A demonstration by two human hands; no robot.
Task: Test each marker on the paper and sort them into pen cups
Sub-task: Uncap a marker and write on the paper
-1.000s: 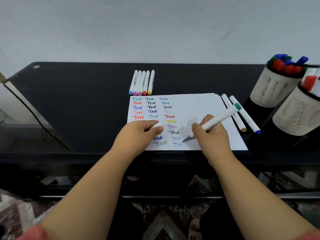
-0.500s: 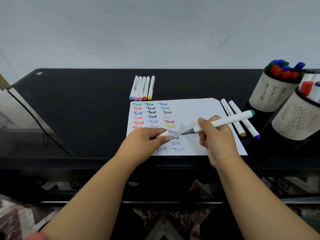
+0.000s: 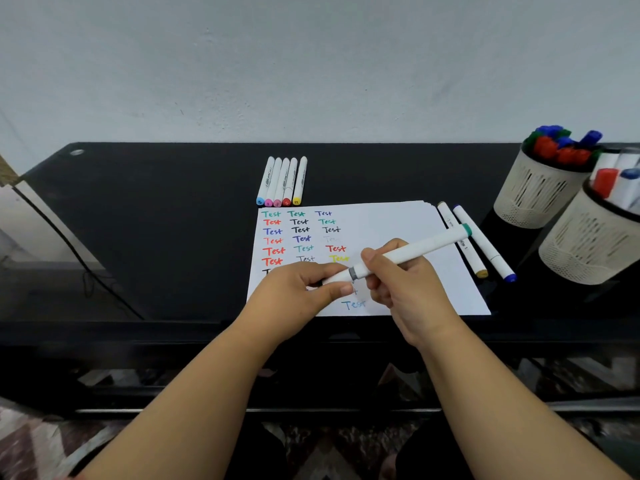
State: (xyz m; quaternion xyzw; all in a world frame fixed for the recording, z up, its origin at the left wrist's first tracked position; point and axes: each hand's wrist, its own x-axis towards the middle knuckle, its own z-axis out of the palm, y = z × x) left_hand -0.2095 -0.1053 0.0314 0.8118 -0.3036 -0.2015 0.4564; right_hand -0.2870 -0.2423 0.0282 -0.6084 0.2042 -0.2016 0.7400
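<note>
My right hand grips a white marker with a teal end, slanted over the white paper. My left hand pinches the marker's white cap, which sits over the marker's tip; only a grey collar shows between cap and barrel. The paper carries rows of "Test" in many colours, partly hidden by both hands. Several markers lie side by side beyond the paper's far edge. Two more markers lie just right of the paper. Two beige pen cups, the far cup and the near cup, hold markers at the right.
The black glass desk runs to a pale wall behind. A dark cable hangs off the desk's left side. A patterned floor shows below the desk's front edge.
My right hand lifted the marker's tip off the paper and swung it left. My left hand brought the cap to the tip, and the cap now covers it.
</note>
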